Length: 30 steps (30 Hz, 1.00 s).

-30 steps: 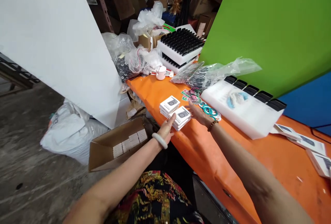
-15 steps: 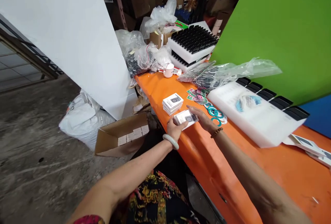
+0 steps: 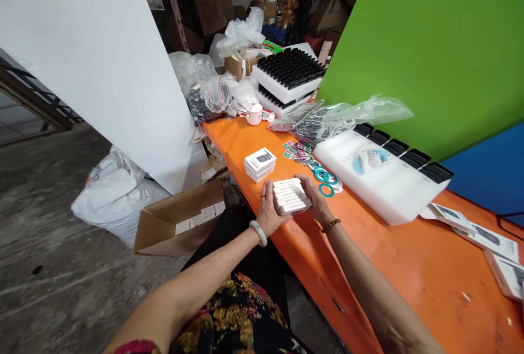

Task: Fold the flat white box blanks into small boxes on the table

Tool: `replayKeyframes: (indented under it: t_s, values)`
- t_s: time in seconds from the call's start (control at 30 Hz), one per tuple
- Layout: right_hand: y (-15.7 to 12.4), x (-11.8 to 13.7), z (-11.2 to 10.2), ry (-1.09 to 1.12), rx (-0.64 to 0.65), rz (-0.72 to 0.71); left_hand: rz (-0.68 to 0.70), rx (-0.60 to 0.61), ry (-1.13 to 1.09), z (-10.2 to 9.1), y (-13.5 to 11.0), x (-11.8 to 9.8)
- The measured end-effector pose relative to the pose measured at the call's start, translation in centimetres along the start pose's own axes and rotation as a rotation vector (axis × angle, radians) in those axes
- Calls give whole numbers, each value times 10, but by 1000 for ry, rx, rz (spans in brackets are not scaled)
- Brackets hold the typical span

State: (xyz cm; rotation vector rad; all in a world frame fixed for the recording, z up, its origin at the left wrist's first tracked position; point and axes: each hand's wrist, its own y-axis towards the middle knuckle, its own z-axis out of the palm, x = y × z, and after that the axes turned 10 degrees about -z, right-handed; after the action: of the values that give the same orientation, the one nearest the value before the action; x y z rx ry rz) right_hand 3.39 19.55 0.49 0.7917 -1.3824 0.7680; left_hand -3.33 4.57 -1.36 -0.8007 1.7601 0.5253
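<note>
Between my two hands I hold a row of small white boxes [image 3: 291, 196], their narrow sides facing up, at the near edge of the orange table. My left hand [image 3: 270, 213] presses on the row's left end, and my right hand [image 3: 315, 198] closes on its right end. Just beyond, to the left, lies a short stack of white boxes [image 3: 260, 163] with a dark round device printed on top. Teal rings [image 3: 326, 177] and a fan of printed cards [image 3: 298, 152] lie on the table past my right hand.
A cardboard box [image 3: 180, 223] holding white boxes stands low at the left, beside a white sack [image 3: 118, 196]. White foam blocks [image 3: 380, 179] with black parts, plastic bags [image 3: 364, 111] and a mug [image 3: 254, 114] occupy the orange table [image 3: 393, 272]. Flat printed boxes [image 3: 487, 239] lie at right.
The boxes in my hands have been turned from printed face up to narrow sides up. My right hand has closed in on their right end. The whole view has shifted a little.
</note>
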Motion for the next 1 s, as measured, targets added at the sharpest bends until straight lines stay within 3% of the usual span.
replayKeyframes:
  t_s: [0.1, 0.17, 0.3, 0.5, 0.8, 1.0]
  values:
    - [-2, 5, 3, 218, 25, 24, 1, 51, -29, 1, 4, -2]
    - [-3, 6, 6, 248, 16, 11, -1, 62, -57, 5, 5, -1]
    - [-5, 4, 9, 223, -23, 25, 24, 51, -46, 10, 7, 3]
    - [-9, 0, 7, 194, -26, 22, 52, 123, 63, 0, 12, 5]
    - [-9, -2, 8, 140, -28, 15, 28, 107, 61, -2, 12, 1]
    - [-9, -8, 6, 64, -38, -3, 43, 91, 201, -5, 13, 3]
